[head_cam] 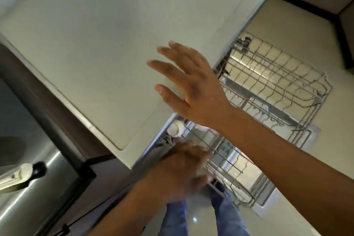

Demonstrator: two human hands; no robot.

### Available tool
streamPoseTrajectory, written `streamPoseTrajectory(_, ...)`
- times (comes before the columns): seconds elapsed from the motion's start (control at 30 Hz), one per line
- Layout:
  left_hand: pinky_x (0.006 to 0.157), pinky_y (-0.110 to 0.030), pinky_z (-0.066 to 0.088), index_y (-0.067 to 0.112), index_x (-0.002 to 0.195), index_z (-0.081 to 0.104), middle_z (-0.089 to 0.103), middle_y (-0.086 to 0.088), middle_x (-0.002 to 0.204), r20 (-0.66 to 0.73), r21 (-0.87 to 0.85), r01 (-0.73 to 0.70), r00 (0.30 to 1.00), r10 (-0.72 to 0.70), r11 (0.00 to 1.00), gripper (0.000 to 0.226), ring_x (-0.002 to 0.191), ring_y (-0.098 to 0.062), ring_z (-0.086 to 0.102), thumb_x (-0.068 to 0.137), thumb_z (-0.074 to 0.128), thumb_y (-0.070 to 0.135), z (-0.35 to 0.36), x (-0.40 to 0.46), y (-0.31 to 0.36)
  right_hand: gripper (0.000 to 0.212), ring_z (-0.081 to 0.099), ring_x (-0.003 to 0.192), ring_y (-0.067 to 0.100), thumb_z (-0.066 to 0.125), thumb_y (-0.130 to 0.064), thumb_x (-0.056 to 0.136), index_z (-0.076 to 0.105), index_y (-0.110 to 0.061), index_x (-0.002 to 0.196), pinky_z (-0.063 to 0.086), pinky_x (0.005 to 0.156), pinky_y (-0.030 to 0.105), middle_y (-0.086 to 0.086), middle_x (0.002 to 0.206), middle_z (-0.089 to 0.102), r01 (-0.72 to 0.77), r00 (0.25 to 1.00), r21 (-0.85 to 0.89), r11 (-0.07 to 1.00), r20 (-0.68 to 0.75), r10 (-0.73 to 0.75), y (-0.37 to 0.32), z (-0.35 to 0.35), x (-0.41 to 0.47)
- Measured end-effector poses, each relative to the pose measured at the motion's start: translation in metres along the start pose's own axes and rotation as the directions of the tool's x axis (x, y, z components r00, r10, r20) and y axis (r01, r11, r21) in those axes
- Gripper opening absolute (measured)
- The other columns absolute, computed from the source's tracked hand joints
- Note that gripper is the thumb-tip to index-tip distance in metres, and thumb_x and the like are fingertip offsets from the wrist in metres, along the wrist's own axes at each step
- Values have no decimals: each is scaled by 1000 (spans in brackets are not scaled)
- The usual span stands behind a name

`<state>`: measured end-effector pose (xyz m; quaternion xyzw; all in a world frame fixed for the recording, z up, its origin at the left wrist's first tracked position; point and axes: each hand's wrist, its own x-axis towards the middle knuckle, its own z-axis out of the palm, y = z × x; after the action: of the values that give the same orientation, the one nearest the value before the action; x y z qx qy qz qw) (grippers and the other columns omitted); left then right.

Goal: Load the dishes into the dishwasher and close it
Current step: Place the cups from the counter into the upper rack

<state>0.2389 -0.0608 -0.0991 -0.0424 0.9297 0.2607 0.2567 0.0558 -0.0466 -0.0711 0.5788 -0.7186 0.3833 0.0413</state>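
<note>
The view is tilted. The dishwasher stands open under the white countertop (92,44), with two grey wire racks pulled out. The farther rack (277,82) looks empty. A round white piece (175,129) sits at the corner of the nearer rack (235,161). My right hand (193,86) hovers over the countertop edge, fingers spread and straight, holding nothing. Lower down, my left hand (183,168) is at the nearer rack's rim. It is blurred, so its grip cannot be made out.
A stainless steel sink (32,182) lies at the left with a white and black fitting (23,174) by it. A pale glossy floor (197,214) and my legs in blue jeans (176,218) are below. A dark skirting (316,11) runs at the far right.
</note>
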Motion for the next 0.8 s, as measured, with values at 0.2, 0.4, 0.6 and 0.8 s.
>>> streamPoseTrajectory(0.2,107,-6,28,39,147,49,55,17,146,-136,-239,-107,988,76,965,52,133,5,46,99,55,57,-107,-99,12,42,52,140,34,75,-35,95,71,-15,131,47,105,55,13,146,60,59,992,-61,996,114,-52,-24,3,33)
streamPoseTrajectory(0.4,100,-18,47,38,130,66,65,26,126,-607,-303,132,736,-298,944,41,116,4,60,94,59,56,-199,-201,-69,48,56,136,32,54,-51,100,71,-19,132,51,104,54,11,146,60,84,964,-136,987,263,-46,-56,7,35)
streamPoseTrajectory(0.6,104,-40,46,32,138,58,59,2,142,-696,-300,670,333,-637,679,49,130,-24,54,94,64,52,-247,-272,-226,65,65,125,32,30,-64,102,74,-23,127,54,99,50,9,141,64,42,938,-241,970,344,45,-82,26,35)
streamPoseTrajectory(0.8,105,-53,41,18,150,40,49,-14,145,-578,-363,796,217,-787,485,74,130,-42,49,89,67,51,-273,-285,-327,62,66,122,29,35,-67,98,70,-28,131,57,93,48,4,141,64,-72,907,-284,956,380,181,-94,33,40)
